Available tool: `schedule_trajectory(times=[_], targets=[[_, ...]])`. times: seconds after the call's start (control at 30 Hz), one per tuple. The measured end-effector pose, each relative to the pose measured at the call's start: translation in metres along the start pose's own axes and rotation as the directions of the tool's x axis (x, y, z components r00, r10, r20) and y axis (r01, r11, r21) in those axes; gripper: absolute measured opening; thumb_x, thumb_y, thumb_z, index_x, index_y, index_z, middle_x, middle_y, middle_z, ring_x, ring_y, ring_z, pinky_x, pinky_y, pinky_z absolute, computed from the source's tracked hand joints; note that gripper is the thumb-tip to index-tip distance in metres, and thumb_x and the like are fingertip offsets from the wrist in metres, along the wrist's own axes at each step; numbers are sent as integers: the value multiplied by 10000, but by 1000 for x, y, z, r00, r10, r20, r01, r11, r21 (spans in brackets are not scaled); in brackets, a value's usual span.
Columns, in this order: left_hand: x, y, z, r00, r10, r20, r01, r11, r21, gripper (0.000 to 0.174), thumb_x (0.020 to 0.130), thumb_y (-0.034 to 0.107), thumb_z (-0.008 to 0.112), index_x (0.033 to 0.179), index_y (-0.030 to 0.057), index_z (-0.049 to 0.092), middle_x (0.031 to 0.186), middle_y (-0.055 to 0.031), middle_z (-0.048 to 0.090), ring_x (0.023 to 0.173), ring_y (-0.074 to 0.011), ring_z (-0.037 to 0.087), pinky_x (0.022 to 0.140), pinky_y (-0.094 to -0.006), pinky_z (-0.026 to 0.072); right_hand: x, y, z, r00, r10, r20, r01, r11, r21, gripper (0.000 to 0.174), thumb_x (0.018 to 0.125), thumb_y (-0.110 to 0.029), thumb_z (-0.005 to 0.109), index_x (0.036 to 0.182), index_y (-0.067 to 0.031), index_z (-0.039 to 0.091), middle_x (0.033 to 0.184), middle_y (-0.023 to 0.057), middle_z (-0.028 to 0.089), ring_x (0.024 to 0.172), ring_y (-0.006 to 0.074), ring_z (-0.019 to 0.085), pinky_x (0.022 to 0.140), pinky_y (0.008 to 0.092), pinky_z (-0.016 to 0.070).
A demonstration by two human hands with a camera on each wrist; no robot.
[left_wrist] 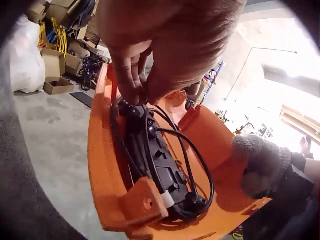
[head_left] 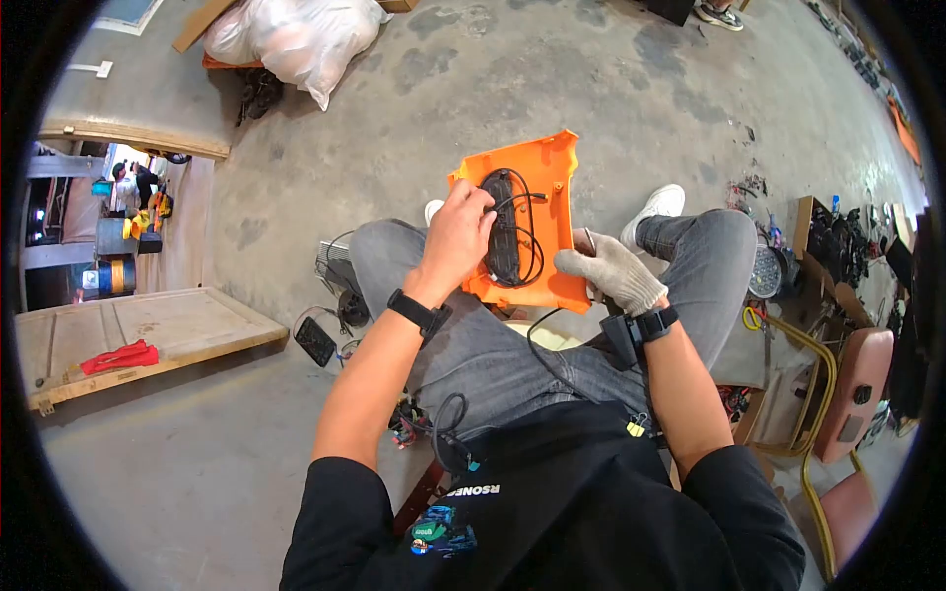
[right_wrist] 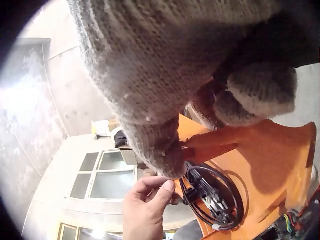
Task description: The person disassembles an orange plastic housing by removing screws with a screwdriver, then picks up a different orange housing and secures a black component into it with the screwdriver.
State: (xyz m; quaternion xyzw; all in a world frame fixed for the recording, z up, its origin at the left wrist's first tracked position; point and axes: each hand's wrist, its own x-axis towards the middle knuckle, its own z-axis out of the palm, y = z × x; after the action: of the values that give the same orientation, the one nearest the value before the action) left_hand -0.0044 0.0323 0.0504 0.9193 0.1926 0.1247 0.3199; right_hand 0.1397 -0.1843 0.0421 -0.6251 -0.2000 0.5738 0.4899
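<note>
Left hand (head_left: 461, 229) pinches black cable (head_left: 538, 246); gloved right hand (head_left: 611, 273) grips orange panel (head_left: 557, 169).

"RSONE" lettering (head_left: 474, 490), on black shirt (head_left: 562, 492)

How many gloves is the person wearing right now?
1. The knit glove is on the right hand, which grips the orange panel at its lower edge. The left hand, pinching the black cable, is bare.

Left grip (head_left: 458, 236) pinches; gloved right grip (head_left: 611, 271) seemingly clasps.
</note>
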Motion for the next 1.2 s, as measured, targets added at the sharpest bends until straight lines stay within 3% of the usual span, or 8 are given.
schedule_trajectory(times=[0.17,0.23,0.3,0.4,0.5,0.57,0.73,1.2], targets=[[-14,-9,-1,990,5,-139,4,998,66,223,855,24,749,1052,-3,648,1007,-126,602,798,-263,647,708,-361,529,0,4,1,999,-18,-38,19,1000,18,535,889,-359,696,1260,21,631,836,3,645,539,41,497,478,212,420],[-23,-18,-3,955,-207,-213,211,977,-2,316,845,52,768,1124,6,626,1007,-124,602,807,-245,654,709,-357,533,-4,-1,1,996,14,-86,-7,997,78,478,900,-361,698,1193,12,642,808,-4,627,529,39,501,466,199,421],[-31,-34,-1,950,-271,-152,277,961,17,395,887,124,763,1208,-26,589,1036,-124,639,851,-220,658,736,-355,540,0,6,-2,996,34,-88,-26,995,93,449,906,-363,699,1168,-3,645,804,-11,622,522,39,502,460,196,421],[-34,-45,1,868,-463,180,497,810,-312,579,962,328,702,1327,-98,556,1143,-189,706,993,-231,692,873,-350,544,3,6,-2,996,49,-81,-39,991,131,398,917,-364,698,1133,-33,651,803,-25,618,521,35,498,460,193,412],[-31,-38,-6,792,-453,409,609,630,-482,466,990,297,670,1266,-76,623,1112,-136,720,980,-187,685,881,-326,532,3,9,-2,998,7,-55,3,986,168,338,932,-343,687,1130,-69,657,817,-48,621,541,24,483,481,188,372],[-31,-47,9,793,-340,506,609,454,-650,358,1026,273,636,1237,-15,655,1078,-52,699,931,-120,653,834,-300,533,-3,2,1,991,17,-132,1,991,132,339,946,-344,669,1142,-68,651,812,-62,611,553,22,470,494,187,350],[-31,-44,31,852,-285,439,523,434,-734,350,973,300,709,1143,-6,711,977,6,702,842,-106,638,766,-281,524,6,15,-3,988,6,-157,10,995,103,387,956,-393,673,1153,-64,617,735,-51,553,476,43,427,433,207,326],[-41,-15,10,752,-372,543,642,229,-732,301,913,168,703,1169,9,691,1012,-98,729,841,-184,709,699,-343,581,16,38,-27,972,77,-220,-46,989,144,367,950,-460,701,1046,-127,580,605,-48,440,425,80,368,409,243,265]])
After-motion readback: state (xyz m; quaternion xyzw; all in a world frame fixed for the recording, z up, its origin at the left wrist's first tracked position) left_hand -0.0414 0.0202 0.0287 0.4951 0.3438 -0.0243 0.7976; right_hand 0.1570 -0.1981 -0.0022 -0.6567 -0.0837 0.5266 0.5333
